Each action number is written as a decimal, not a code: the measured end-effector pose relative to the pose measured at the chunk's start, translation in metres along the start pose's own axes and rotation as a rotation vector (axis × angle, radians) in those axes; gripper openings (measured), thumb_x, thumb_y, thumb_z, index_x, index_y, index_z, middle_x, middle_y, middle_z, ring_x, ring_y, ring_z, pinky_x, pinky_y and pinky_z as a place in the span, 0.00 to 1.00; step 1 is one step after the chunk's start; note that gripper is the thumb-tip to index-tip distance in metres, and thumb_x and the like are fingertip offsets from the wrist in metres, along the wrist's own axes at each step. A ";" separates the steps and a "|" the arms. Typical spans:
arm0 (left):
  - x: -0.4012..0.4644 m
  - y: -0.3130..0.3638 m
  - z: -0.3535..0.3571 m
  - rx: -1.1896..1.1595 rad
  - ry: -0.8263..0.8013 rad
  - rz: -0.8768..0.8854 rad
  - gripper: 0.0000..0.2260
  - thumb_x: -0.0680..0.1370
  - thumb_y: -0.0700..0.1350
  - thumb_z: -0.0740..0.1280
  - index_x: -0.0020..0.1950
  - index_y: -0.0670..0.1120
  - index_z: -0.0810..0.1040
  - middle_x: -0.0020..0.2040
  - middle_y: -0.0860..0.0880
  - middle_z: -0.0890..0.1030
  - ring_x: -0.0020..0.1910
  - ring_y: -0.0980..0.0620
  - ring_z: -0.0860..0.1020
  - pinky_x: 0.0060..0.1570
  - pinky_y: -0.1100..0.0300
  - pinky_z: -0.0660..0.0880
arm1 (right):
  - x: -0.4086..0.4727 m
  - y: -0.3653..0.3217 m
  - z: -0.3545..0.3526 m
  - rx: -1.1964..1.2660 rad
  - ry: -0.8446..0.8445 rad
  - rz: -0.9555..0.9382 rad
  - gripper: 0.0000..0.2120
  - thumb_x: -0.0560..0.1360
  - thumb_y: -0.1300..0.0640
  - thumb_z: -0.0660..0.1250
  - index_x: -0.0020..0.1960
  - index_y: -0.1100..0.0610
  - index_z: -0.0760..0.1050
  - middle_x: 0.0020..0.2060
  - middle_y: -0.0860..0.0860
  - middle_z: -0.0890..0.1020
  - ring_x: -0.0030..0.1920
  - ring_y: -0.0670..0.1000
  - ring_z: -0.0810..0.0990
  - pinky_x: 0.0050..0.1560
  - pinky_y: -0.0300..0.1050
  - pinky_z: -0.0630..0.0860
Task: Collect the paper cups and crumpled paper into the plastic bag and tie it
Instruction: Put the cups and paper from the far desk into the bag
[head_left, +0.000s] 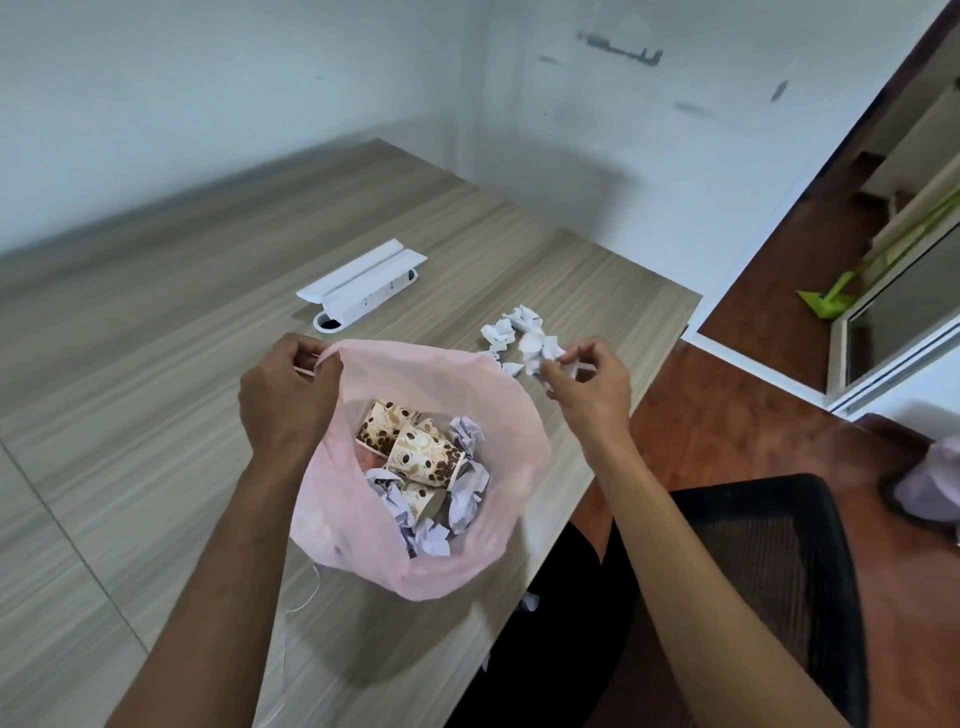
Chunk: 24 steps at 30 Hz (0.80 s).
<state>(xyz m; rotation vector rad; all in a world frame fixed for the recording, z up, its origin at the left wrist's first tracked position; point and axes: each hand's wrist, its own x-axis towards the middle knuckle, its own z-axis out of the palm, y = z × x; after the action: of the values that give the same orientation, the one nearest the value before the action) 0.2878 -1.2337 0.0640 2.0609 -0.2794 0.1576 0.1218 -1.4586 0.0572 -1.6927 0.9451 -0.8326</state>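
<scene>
A pink plastic bag (483, 410) sits open on the wooden table (156, 364) near its right edge. Inside lie several brown-patterned paper cups (415, 449) and crumpled white paper balls (465, 488). My left hand (288, 395) pinches the bag's far left rim and holds it up. My right hand (589, 387) grips a crumpled paper ball (543, 353) just right of the bag, above the table. More crumpled paper (511, 325) lies on the table beyond that hand.
A white power-socket box (363, 283) with its lid up sits mid-table behind the bag. A black mesh chair (779, 561) stands right of me on the wooden floor. A green mop (826, 301) leans by the doorway. Walls close off the table's far side.
</scene>
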 end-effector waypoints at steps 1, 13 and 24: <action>-0.001 0.001 0.002 -0.010 0.008 -0.010 0.03 0.74 0.45 0.69 0.46 0.50 0.81 0.39 0.54 0.80 0.38 0.48 0.79 0.45 0.56 0.75 | -0.008 -0.008 0.002 -0.009 -0.053 -0.028 0.12 0.64 0.52 0.76 0.37 0.45 0.72 0.37 0.44 0.80 0.44 0.55 0.82 0.46 0.60 0.81; -0.020 0.024 0.011 0.039 0.015 -0.025 0.03 0.74 0.46 0.70 0.46 0.50 0.81 0.39 0.54 0.80 0.39 0.50 0.79 0.45 0.57 0.74 | -0.063 -0.007 0.053 -0.055 -0.911 0.002 0.16 0.71 0.54 0.76 0.57 0.47 0.77 0.56 0.37 0.78 0.61 0.47 0.77 0.56 0.41 0.77; -0.036 0.039 0.035 0.190 0.151 0.000 0.04 0.72 0.49 0.67 0.45 0.53 0.79 0.36 0.57 0.78 0.36 0.52 0.77 0.44 0.57 0.75 | 0.073 0.032 0.047 0.000 -0.186 -0.148 0.12 0.76 0.51 0.68 0.35 0.53 0.75 0.29 0.46 0.77 0.30 0.43 0.74 0.35 0.39 0.71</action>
<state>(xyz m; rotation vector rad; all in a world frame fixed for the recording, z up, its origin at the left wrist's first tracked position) 0.2426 -1.2774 0.0715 2.2233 -0.1765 0.3502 0.1894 -1.5103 0.0208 -1.8219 0.7000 -0.7562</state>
